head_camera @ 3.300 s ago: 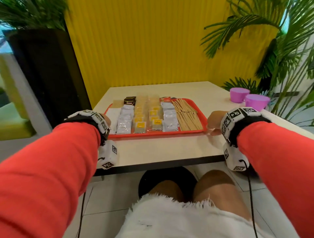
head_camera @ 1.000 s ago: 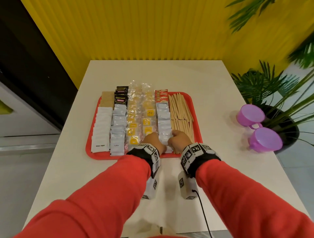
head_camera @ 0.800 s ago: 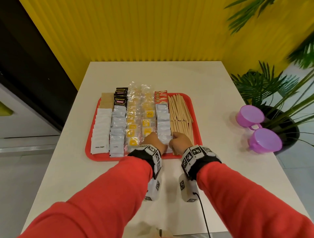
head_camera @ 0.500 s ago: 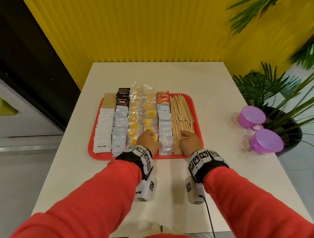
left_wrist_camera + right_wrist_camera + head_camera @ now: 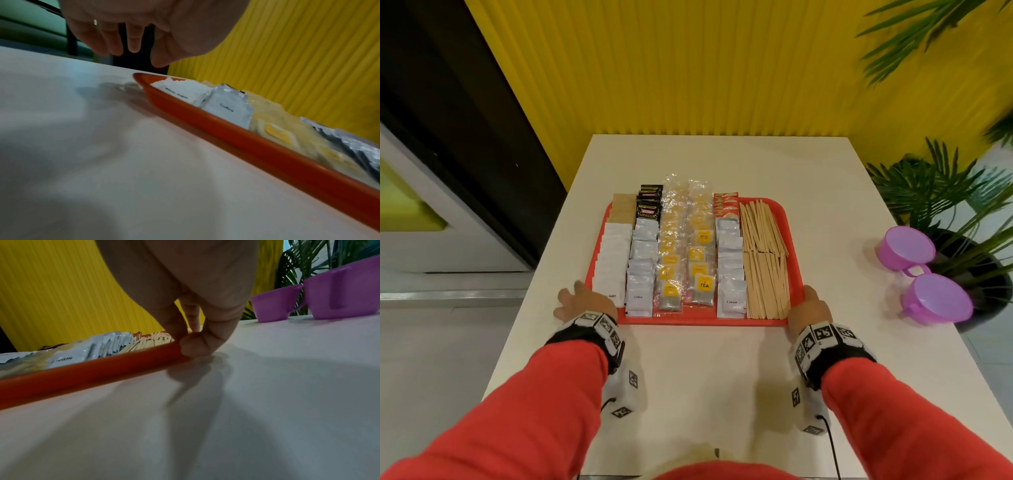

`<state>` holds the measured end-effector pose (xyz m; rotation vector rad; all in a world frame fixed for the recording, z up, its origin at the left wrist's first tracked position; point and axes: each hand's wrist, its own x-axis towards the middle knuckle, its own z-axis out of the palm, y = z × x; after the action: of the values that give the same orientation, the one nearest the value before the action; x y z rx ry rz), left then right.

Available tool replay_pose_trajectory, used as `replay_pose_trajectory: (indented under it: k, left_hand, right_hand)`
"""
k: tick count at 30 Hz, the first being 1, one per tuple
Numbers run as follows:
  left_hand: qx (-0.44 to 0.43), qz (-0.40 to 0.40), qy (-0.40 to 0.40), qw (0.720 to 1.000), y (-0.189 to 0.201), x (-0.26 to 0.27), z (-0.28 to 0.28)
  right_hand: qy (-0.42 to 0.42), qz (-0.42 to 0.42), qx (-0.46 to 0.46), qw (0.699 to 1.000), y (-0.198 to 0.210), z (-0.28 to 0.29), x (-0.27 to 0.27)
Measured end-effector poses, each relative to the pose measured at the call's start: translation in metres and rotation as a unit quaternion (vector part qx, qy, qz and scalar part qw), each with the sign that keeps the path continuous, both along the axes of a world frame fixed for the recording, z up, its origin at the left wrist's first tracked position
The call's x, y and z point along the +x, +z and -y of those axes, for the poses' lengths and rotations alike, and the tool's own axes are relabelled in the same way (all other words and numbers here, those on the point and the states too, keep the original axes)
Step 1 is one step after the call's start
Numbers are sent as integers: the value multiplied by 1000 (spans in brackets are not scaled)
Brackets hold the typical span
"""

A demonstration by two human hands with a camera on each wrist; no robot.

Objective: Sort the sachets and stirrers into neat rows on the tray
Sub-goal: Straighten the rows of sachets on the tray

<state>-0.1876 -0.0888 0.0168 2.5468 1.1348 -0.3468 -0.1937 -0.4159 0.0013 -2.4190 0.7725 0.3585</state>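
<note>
The red tray [image 5: 792, 240] sits on the white counter [image 5: 722, 377], loaded with sachets [image 5: 730, 274] in lengthwise rows and wooden stirrers [image 5: 765, 260] along its right side; the right hand [image 5: 810, 306] pinches the tray's near right corner, thumb on the rim; the left hand [image 5: 582, 301] hovers, fingers spread and relaxed, above the near left corner, holding nothing; two purple cups [image 5: 936, 298] stand well apart, right.

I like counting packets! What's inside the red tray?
The red tray holds rows of white sachets, silver sachets, clear tea bags, black sachets, and wooden stirrers. They overlap, so the lower packets and most of the tray's floor are covered.
</note>
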Motion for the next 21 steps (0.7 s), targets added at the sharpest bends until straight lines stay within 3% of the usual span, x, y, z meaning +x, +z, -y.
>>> replay_pose_trajectory:
  k: [6, 10, 15, 21]
  left_hand:
    - [-61, 41, -13, 997, -13, -14, -13]
    - [-107, 86, 30, 990, -9, -8, -17]
    - [-152, 78, 10, 985, -18, 9, -27]
    - [-139, 74, -19, 987, -17, 47, -37]
  right_hand:
    - [-25, 7, 22, 999, -5, 1, 1]
    - [-49, 19, 54, 997, -3, 0, 10]
    - [-96, 31, 122, 987, -8, 1, 35]
    - [-180, 32, 189, 965, -16, -4, 77]
